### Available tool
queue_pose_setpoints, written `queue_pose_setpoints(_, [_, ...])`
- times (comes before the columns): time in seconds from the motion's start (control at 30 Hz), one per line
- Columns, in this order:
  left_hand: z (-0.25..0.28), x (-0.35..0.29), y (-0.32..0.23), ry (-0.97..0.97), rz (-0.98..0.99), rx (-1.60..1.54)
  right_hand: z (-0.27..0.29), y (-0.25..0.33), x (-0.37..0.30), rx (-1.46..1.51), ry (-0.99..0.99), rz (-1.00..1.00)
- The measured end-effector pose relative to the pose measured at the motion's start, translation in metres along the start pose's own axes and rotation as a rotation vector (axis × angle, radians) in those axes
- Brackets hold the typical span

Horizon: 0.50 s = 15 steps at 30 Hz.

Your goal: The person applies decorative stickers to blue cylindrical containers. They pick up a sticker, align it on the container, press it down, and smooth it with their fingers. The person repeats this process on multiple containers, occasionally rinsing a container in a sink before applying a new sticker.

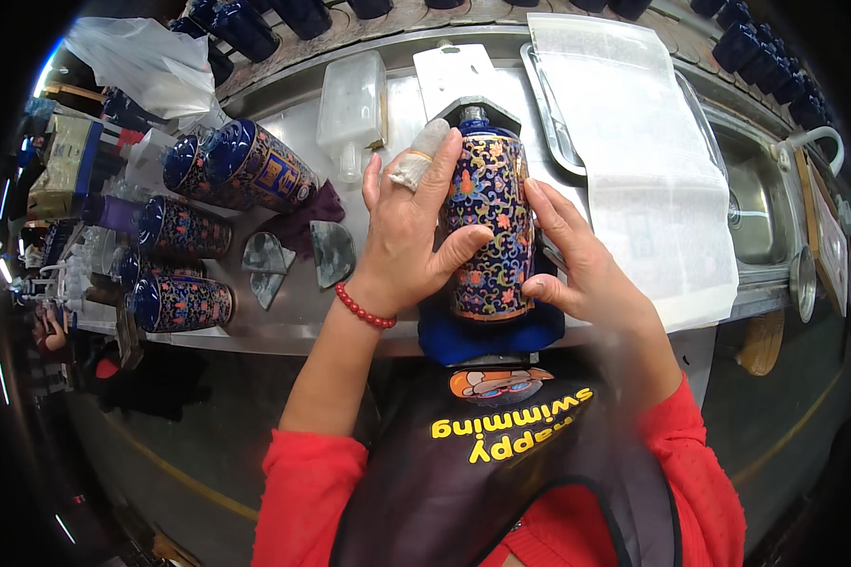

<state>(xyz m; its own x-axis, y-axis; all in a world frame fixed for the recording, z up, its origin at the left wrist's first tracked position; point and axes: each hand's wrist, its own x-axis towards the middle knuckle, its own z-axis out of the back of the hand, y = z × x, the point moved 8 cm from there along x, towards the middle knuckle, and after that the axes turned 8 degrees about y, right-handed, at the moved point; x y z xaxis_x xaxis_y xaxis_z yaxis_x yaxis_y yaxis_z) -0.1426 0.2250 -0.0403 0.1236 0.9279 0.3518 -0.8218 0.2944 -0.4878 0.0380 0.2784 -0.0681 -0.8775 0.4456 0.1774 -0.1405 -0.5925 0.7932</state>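
Note:
A dark blue bottle (490,203) with a colourful floral wrap lies in front of me, its neck pointing away. My left hand (408,227) holds its left side, thumb across the wrap and a cloth binding (416,163) round one finger. On the opposite side, my right hand (581,265) presses its fingers and thumb against the wrap's right edge. Beneath the bottle's near end is a blue pad (444,343); its neck rests at a dark angular holder (503,115).
Several similar wrapped bottles (194,227) lie at left by a purple cloth (321,206) and dark shiny pieces (333,253). A clear plastic container (352,99) stands behind. White sheets (648,189) cover a tray at right, beside a sink (761,222). Blue bottles (246,33) line the far conveyor.

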Motion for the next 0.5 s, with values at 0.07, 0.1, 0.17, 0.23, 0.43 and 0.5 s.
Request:
queue_pose_setpoints(0.07, [0.000,0.000,0.000,-0.006,-0.006,0.006,-0.001,-0.005,-0.001,0.015,0.035,0.001])
queue_pose_setpoints(0.1, [0.000,0.000,0.000,-0.008,-0.007,0.007,-0.003,-0.007,0.000,0.026,0.058,-0.010])
queue_pose_setpoints(0.17, [0.000,0.001,-0.001,-0.013,-0.012,0.017,-0.004,-0.009,0.000,0.058,0.079,-0.019])
queue_pose_setpoints(0.23, [0.001,0.001,-0.002,-0.009,-0.021,0.002,-0.002,-0.006,0.001,0.058,0.070,0.008])
queue_pose_setpoints(0.43, [0.007,-0.029,-0.004,-0.024,0.022,-0.081,0.006,0.011,-0.003,-0.023,-0.002,-0.010])
queue_pose_setpoints(0.5, [0.000,-0.048,-0.007,-0.027,0.067,-0.199,0.008,0.024,-0.006,-0.065,-0.053,0.008])
